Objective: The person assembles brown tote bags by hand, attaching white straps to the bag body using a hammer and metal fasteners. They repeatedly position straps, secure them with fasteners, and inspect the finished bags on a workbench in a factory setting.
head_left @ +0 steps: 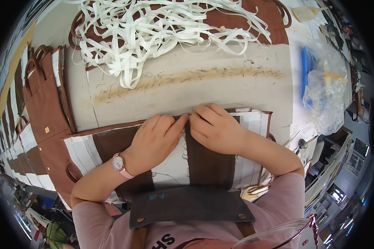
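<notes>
A flat brown bag panel (112, 143) with white backing strips (81, 151) lies on the worktable right in front of me. My left hand (156, 139), with a pink wristwatch on its wrist, and my right hand (214, 126) rest side by side on the panel's far edge. Their fingertips meet at the top of a brown vertical strap (210, 164) and pinch something small there; what it is I cannot tell. A dark apron bib (189, 203) covers the panel's near edge.
A tangle of white strips (153, 29) lies on brown pieces at the far side of the table (187, 89). Finished brown bags (43, 99) are stacked along the left. A clear plastic bag (326, 89) and a blue item sit at the right.
</notes>
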Tool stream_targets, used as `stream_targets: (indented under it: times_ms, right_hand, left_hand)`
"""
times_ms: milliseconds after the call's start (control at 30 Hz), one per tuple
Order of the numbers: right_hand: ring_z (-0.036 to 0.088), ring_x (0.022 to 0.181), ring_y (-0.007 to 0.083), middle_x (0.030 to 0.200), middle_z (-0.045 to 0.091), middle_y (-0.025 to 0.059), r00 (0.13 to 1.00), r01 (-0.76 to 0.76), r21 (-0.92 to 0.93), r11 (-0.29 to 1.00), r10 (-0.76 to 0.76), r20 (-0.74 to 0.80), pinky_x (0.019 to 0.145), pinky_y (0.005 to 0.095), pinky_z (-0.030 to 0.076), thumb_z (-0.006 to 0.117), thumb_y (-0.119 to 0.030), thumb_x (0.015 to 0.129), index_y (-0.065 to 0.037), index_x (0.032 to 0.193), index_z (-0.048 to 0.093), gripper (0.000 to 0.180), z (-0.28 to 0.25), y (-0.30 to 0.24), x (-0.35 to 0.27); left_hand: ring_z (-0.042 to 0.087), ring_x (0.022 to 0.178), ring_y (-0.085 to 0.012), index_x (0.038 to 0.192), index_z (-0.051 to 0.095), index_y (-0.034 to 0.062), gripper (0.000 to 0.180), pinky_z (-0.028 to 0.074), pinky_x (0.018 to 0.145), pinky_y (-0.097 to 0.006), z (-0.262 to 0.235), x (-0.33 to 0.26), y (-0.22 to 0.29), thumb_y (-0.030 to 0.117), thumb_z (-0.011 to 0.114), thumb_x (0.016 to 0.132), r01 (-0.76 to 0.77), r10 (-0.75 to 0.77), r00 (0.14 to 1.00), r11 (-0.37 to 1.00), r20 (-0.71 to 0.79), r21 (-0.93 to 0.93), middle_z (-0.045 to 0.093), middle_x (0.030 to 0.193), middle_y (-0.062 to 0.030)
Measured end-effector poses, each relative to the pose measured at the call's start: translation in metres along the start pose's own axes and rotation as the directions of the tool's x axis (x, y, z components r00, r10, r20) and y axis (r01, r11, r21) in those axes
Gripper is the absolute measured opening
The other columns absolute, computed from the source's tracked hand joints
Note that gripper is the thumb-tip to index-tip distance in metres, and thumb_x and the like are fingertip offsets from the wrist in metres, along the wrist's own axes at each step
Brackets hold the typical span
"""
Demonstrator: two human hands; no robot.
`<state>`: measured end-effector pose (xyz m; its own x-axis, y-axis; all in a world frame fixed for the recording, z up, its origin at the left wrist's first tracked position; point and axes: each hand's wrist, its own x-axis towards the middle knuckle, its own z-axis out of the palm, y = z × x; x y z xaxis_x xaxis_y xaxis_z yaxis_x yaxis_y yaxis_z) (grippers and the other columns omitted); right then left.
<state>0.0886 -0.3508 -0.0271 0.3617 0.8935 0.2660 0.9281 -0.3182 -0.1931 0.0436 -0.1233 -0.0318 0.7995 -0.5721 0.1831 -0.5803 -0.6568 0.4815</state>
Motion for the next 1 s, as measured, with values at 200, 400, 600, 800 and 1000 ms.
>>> stream_targets:
  times_ms: [200,400,600,800,1000]
  right_hand:
    - [0.056,0.096,0.0260,0.098,0.059,0.0083,0.989,-0.081,0.114,0.990,0.094,-0.114,0.086,0.0396,0.048,0.064,-0.014,0.070,-0.003,0.094,0.065,0.027,0.005,0.010,-0.002]
    - [0.056,0.100,0.0287,0.101,0.060,0.0091,0.977,-0.184,0.263,0.947,0.205,-0.058,0.088,0.0405,0.047,0.063,-0.011,0.073,-0.001,0.098,0.065,0.026,0.007,0.011,-0.002]
    - [0.057,0.099,0.0316,0.101,0.062,0.0145,0.999,0.025,-0.049,0.999,-0.026,-0.028,0.091,0.0422,0.048,0.063,-0.013,0.069,0.004,0.091,0.071,0.030,-0.001,-0.005,-0.002]
    - [0.057,0.101,0.0333,0.100,0.062,0.0167,0.999,0.029,-0.293,0.956,-0.022,0.026,0.093,0.0447,0.048,0.063,-0.014,0.066,0.013,0.095,0.070,0.040,-0.002,-0.021,-0.003]
    - [0.056,0.103,0.0313,0.107,0.059,0.0127,0.984,-0.151,-0.034,0.988,0.147,-0.101,0.097,0.0443,0.045,0.063,-0.016,0.075,0.005,0.109,0.069,0.040,0.003,-0.005,-0.009]
  left_hand:
    - [0.053,0.076,-0.0204,0.124,0.065,-0.0017,0.049,0.048,0.065,-0.032,0.006,-0.005,0.004,0.010,0.072,0.077,-0.092,0.095,0.995,0.976,-0.007,0.200,0.051,0.086,-0.0046]
    - [0.053,0.073,-0.0200,0.123,0.065,-0.0019,0.047,0.048,0.063,-0.031,0.006,-0.004,0.001,0.010,0.073,0.078,-0.112,0.115,0.993,0.977,-0.009,0.181,0.052,0.083,-0.0046]
    - [0.055,0.073,-0.0219,0.128,0.061,-0.0003,0.051,0.048,0.063,-0.033,0.007,0.000,0.004,0.010,0.074,0.079,0.026,-0.024,0.997,0.999,-0.078,0.025,0.052,0.082,-0.0046]
    - [0.054,0.069,-0.0222,0.126,0.063,0.0000,0.049,0.047,0.061,-0.033,0.000,0.007,0.002,0.012,0.075,0.080,0.045,-0.047,0.998,0.998,-0.043,-0.040,0.050,0.077,-0.0035]
    - [0.054,0.069,-0.0193,0.120,0.067,-0.0001,0.044,0.047,0.061,-0.032,0.012,-0.003,0.006,0.009,0.075,0.078,-0.082,0.099,0.993,0.963,-0.057,0.255,0.050,0.076,-0.0023]
